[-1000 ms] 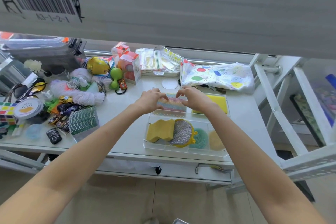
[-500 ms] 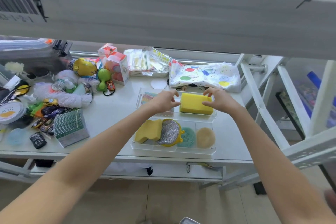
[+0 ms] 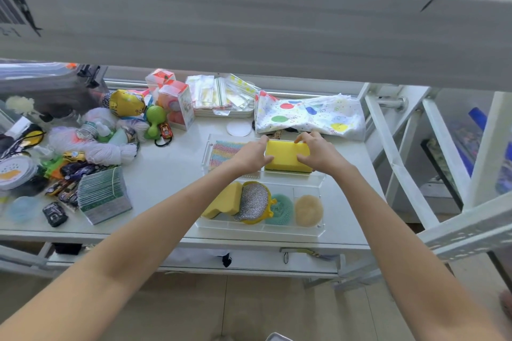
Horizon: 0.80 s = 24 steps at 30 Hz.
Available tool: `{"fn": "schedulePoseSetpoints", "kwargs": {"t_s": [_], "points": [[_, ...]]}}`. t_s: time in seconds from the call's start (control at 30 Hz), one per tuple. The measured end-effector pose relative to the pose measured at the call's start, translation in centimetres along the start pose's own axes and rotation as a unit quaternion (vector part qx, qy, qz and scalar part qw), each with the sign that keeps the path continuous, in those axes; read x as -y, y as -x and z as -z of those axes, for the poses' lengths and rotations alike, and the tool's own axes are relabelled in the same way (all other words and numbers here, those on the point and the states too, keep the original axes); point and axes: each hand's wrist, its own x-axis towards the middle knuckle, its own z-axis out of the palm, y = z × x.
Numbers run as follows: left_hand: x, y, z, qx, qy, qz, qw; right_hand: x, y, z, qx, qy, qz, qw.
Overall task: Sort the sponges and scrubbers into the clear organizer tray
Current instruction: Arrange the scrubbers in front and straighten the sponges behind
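Note:
The clear organizer tray (image 3: 318, 227) lies on the white table. Over its back right compartment a thick yellow sponge (image 3: 285, 155) is held from both sides: my left hand (image 3: 253, 156) grips its left end, my right hand (image 3: 315, 152) its right end. A pastel striped scrubber cloth (image 3: 224, 151) lies in the back left compartment. The front row holds a wavy yellow sponge (image 3: 223, 201), a silver mesh scrubber (image 3: 253, 201) on a yellow pad, a green round scrubber (image 3: 282, 207) and a beige round sponge (image 3: 308, 210).
Left of the tray sit a bundle of green cards (image 3: 104, 195), toy cars (image 3: 66, 177), white yarn (image 3: 105, 151) and boxed toys (image 3: 176, 106). A dotted cloth (image 3: 310, 116) and packets (image 3: 219, 94) lie behind. A shelf beam (image 3: 249, 22) overhangs; white rack frames (image 3: 415, 152) stand right.
Both hands left the striped scrubber in the back left compartment, moved right and took hold of the yellow sponge. The sponge now sits lower in the back right compartment.

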Motion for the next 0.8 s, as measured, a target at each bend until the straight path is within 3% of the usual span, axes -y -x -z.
{"fn": "schedulePoseSetpoints", "kwargs": {"t_s": [0.17, 0.53, 0.67, 0.8], "points": [[0.0, -0.1, -0.2, -0.015, -0.006, 0.006, 1.000, 0.1, 0.0, -0.5, -0.003, 0.026, -0.002, 1.000], [-0.3, 0.6, -0.6, -0.072, -0.054, -0.012, 0.996, 0.9, 0.4, -2.1, -0.088, 0.157, -0.006, 0.984], [-0.7, 1.8, 0.2, -0.098, -0.064, -0.028, 0.993, 1.6, 1.8, -1.8, -0.151, 0.109, 0.014, 0.982], [-1.3, 4.0, 2.2, -0.113, -0.083, -0.031, 0.990, 3.3, 4.5, -1.1, -0.135, 0.040, 0.019, 0.990]]}}
